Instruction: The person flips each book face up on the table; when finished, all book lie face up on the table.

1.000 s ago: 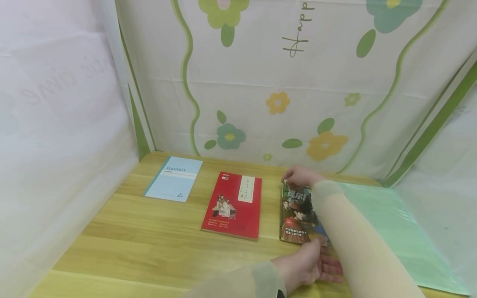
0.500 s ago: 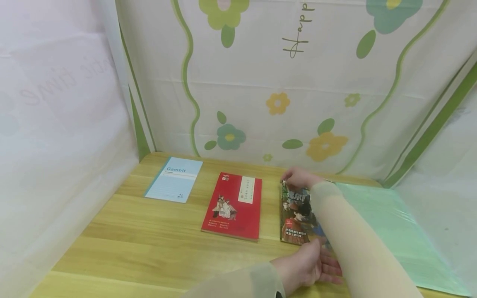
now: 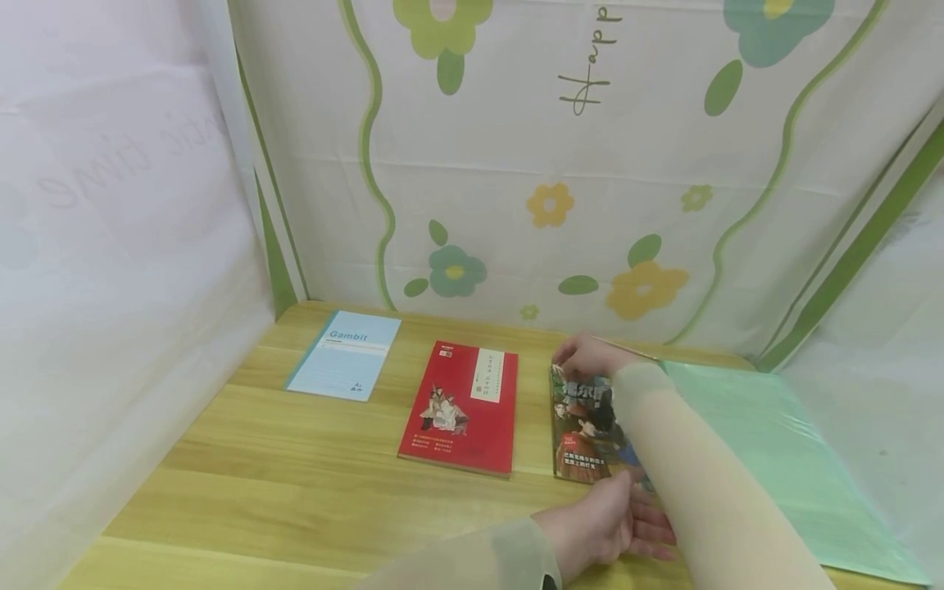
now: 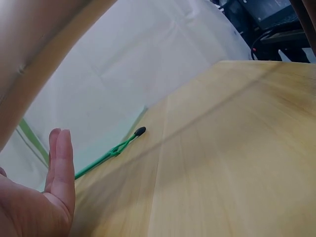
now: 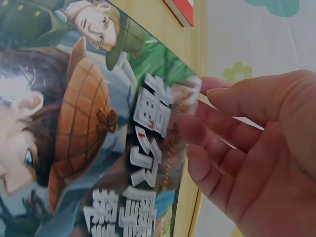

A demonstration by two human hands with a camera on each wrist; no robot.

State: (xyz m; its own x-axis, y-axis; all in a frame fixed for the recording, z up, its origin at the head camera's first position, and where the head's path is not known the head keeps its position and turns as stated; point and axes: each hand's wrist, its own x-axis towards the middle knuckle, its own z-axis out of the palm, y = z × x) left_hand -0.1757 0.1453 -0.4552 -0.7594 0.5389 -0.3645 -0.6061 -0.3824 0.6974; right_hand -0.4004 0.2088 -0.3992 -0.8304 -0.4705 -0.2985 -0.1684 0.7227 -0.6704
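A glossy paperback book (image 3: pixel 586 442) with an illustrated cover lies on the wooden table. Its cover shows a figure in a checked deerstalker hat, clear in the right wrist view. My right hand (image 3: pixel 590 358) holds its far edge near the left corner, with curled fingers (image 5: pixel 202 168) at the cover's edge. At the near edge is my left hand (image 3: pixel 608 524), its thumb by the book's near right corner and its fingers extended to the right. My right sleeve hides the book's right side. In the left wrist view, the left hand's fingers (image 4: pixel 61 168) stand straight.
A red book (image 3: pixel 460 410) lies left of the illustrated one, and a pale blue notebook (image 3: pixel 345 355) farther left. Right of the hands lies a pale green sheet or folder (image 3: pixel 789 459). A green cord with a black tip (image 4: pixel 140 131) appears on the table. Patterned cloth walls (image 3: pixel 472 147) surround the table.
The right hand has shifted slightly left and nearer along the book's far edge. The book has moved a little with it. The left hand stays almost still.
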